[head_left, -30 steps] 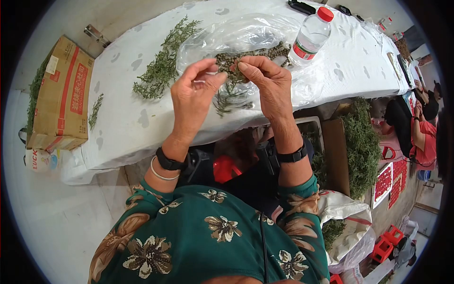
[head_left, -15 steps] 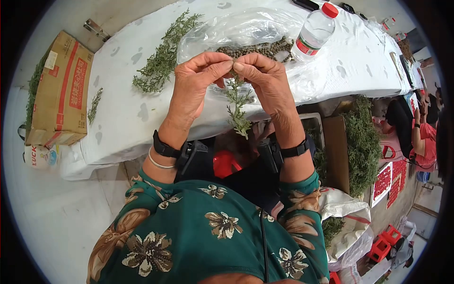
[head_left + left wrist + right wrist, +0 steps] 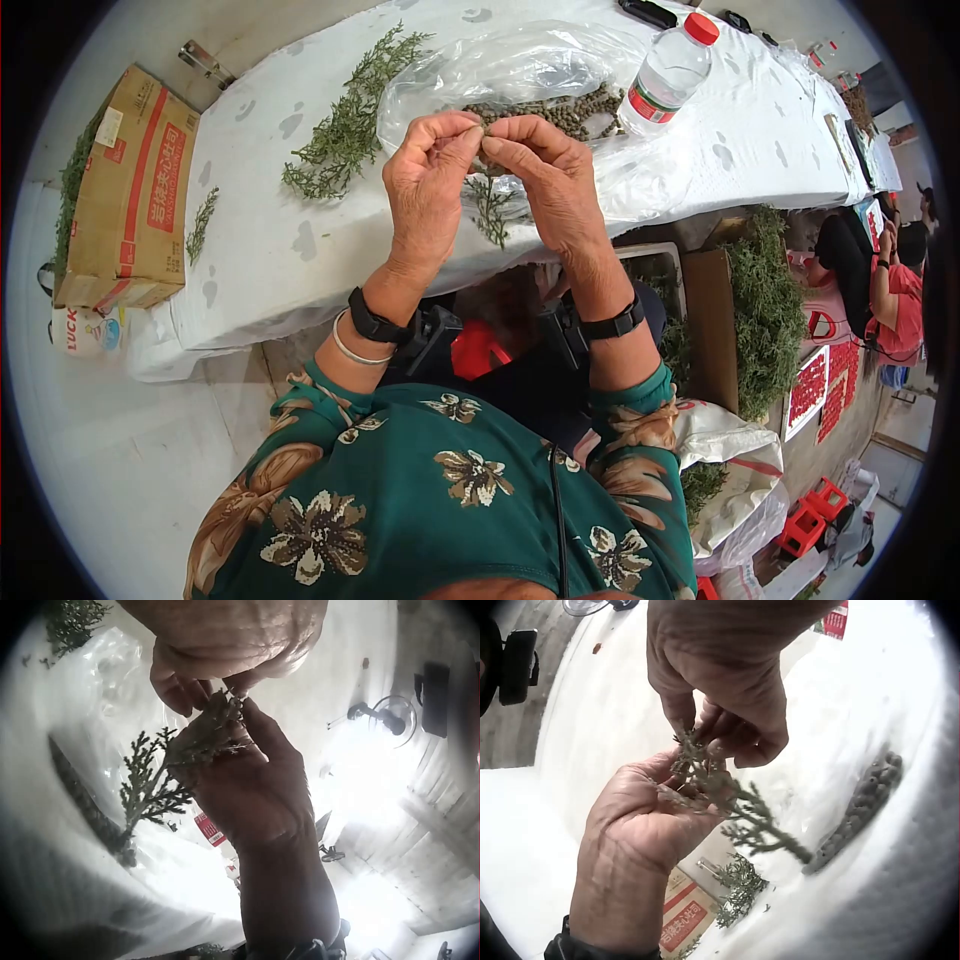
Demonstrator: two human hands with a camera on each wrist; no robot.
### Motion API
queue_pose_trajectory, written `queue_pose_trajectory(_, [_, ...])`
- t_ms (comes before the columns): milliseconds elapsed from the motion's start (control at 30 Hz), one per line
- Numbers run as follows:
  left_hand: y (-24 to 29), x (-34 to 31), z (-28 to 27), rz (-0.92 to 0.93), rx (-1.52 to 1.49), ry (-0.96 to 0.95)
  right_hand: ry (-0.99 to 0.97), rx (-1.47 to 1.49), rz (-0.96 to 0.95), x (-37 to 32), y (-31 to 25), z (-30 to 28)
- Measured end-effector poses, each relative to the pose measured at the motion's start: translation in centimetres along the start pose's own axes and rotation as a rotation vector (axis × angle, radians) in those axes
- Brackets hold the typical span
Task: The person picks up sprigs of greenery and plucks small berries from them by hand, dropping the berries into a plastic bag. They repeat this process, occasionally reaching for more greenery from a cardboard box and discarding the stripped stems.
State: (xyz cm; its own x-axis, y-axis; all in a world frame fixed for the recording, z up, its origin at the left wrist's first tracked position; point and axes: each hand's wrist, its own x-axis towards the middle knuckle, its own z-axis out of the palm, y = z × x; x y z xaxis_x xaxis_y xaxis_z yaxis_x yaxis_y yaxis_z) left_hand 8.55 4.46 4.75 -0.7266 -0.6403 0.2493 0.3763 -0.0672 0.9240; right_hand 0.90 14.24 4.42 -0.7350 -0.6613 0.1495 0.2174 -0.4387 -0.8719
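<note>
A green leafy sprig (image 3: 490, 210) hangs below the fingertips of both hands, over the front edge of the white-covered table. The left hand (image 3: 428, 190) pinches its upper part between thumb and curled fingers. Close against it, the right hand (image 3: 550, 180) pinches the same sprig, fingertips nearly touching. In the left wrist view the sprig (image 3: 154, 780) slants across the right palm; in the right wrist view the sprig (image 3: 757, 821) slants past the left palm. Behind the hands, a clear plastic bag (image 3: 430, 85) lies with small round brown pieces (image 3: 580, 112) on it.
A capped bottle (image 3: 672, 75) stands right of the bag. Larger green branches (image 3: 345, 130) and a small sprig (image 3: 201, 225) lie to the left, near a cardboard box (image 3: 130, 190). More greenery (image 3: 762, 310) fills a box below the table at right, where people sit beyond.
The left hand has moved in from being apart to meet the right at the sprig. Since half a second ago, both hands have shifted slightly and the sprig hangs higher.
</note>
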Motion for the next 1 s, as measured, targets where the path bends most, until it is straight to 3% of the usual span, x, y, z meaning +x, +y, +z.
queue_pose_trajectory(267, [-0.2,-0.3,0.3,0.003,-0.018,-0.018,0.024,-0.021,-0.03,-0.1,0.2,0.3])
queue_pose_trajectory(400, [-1.1,-0.2,0.3,0.122,0.066,0.047,0.042,0.002,-0.004,-0.2,0.4,0.5])
queue_pose_trajectory(800, [-0.3,-0.2,0.2,0.004,-0.009,-0.002,0.021,-0.089,-0.099,-0.1,-0.1,-0.4])
queue_pose_trajectory(900, [-0.1,2.4,-2.3,-0.02,0.385,-0.077,0.013,-0.114,-0.127,0.2,-1.0,-1.7])
queue_pose_trajectory(933, [-0.1,3.1,-3.1,-0.02,0.388,-0.075,0.031,-0.085,-0.121,0.3,-1.4,-2.2])
queue_pose_trajectory(1000, [-0.3,4.5,-4.7,0.037,0.719,-0.217,0.069,-0.023,-0.113,0.5,-2.1,-2.6])
